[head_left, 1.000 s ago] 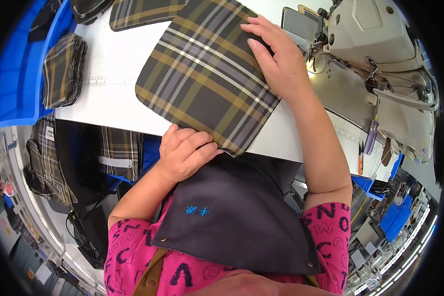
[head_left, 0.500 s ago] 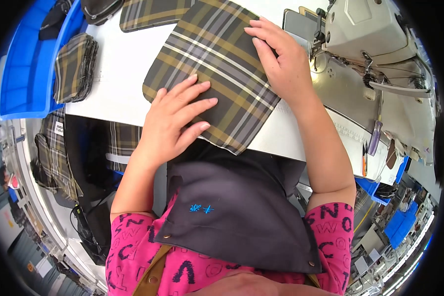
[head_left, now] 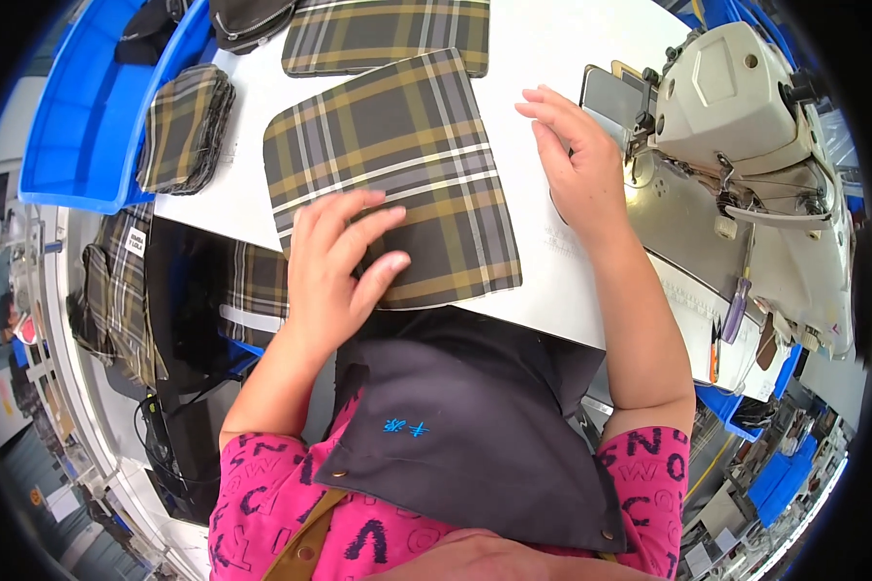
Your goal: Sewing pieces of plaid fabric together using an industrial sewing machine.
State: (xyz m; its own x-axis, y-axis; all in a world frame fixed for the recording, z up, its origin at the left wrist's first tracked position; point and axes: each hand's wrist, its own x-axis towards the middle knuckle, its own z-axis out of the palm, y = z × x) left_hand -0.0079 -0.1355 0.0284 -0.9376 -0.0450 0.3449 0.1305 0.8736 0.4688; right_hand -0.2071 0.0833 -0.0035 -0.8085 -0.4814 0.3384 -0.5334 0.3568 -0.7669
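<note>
A plaid fabric panel (head_left: 397, 145) in dark brown, olive and white lies on the white table, its lower edge along the table's front. My left hand (head_left: 339, 257) rests on its lower left part, fingers spread. To the panel's right, my right hand (head_left: 583, 160) is apart from it, fingers loosely bent with nothing between them. Behind the panel lies a stack of similar plaid pieces (head_left: 388, 34), cut off by the picture's edge.
A sewing machine (head_left: 727, 97) stands at the right, with a purple-handled screwdriver (head_left: 736, 308) near it. At the left are a blue bin (head_left: 77, 145) and a pile of small plaid pieces (head_left: 186, 131). A dark zippered pouch (head_left: 247, 24) lies at the back.
The panel has turned counterclockwise and sits squarer to the table's front edge. My right hand has come off it and is now to its right. My left hand stays on its lower left.
</note>
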